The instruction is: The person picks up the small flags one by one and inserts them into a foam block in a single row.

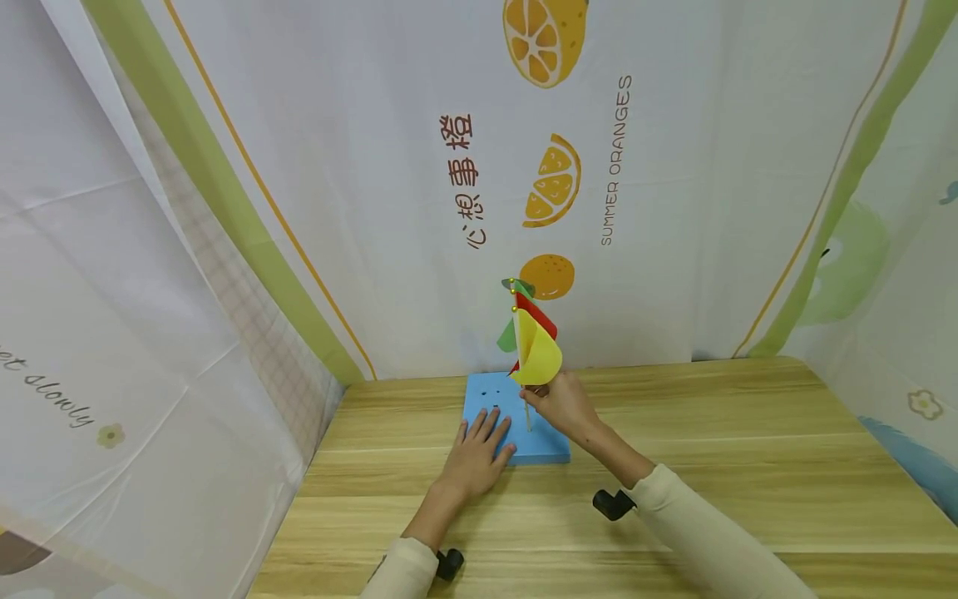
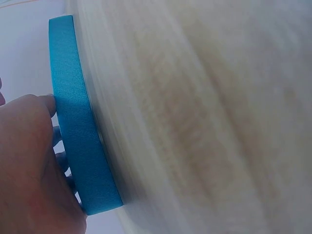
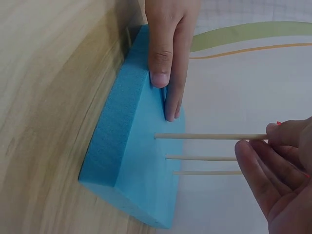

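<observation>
A light blue foam block lies on the table. My left hand rests on its top with fingers spread. Three thin wooden sticks stand in the block; in the right wrist view, the nearest stick has its tip at the foam surface. My right hand pinches that stick between thumb and fingers, below a curled yellow flag. Behind it are a red flag and a green flag, partly hidden. Gold beads cap the poles. In the left wrist view, the block's side hides most of the fingers.
The wood-grain table extends on both sides of the block. A white curtain printed with oranges hangs along its back edge. Small dark marks show on the block's far part. Black wrist mounts sit under both forearms.
</observation>
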`<state>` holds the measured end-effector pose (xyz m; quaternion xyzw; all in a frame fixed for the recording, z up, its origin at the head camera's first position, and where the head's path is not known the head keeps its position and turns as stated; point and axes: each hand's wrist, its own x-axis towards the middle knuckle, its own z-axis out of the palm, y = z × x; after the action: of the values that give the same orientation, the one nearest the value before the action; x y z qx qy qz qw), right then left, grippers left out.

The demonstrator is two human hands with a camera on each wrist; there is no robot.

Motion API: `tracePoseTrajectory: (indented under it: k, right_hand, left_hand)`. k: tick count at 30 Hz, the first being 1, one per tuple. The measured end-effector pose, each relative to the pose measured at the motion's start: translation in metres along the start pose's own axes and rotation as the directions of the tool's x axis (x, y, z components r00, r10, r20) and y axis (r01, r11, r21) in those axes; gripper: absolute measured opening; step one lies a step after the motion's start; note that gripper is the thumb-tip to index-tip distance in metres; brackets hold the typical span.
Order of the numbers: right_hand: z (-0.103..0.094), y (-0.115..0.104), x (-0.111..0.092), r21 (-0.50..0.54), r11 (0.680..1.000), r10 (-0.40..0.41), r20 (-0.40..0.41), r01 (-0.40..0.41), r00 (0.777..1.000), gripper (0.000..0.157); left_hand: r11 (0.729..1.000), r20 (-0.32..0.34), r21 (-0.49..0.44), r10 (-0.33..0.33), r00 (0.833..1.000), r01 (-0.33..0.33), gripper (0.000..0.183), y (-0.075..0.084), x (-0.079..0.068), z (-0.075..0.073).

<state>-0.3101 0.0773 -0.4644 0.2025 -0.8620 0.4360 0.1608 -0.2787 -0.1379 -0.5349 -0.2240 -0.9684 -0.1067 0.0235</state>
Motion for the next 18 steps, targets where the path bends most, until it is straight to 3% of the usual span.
tracePoseTrajectory:
  k: [18]
  right_hand:
    - [-0.0032,0.0018,-0.0027,0.008,1.0,-0.004,0.038,0.004,0.999,0.016]
  left_hand:
    - [1.0,0.0,-0.004,-0.007,1.0,0.007,0.061,0.0003,0.0007,0.0007]
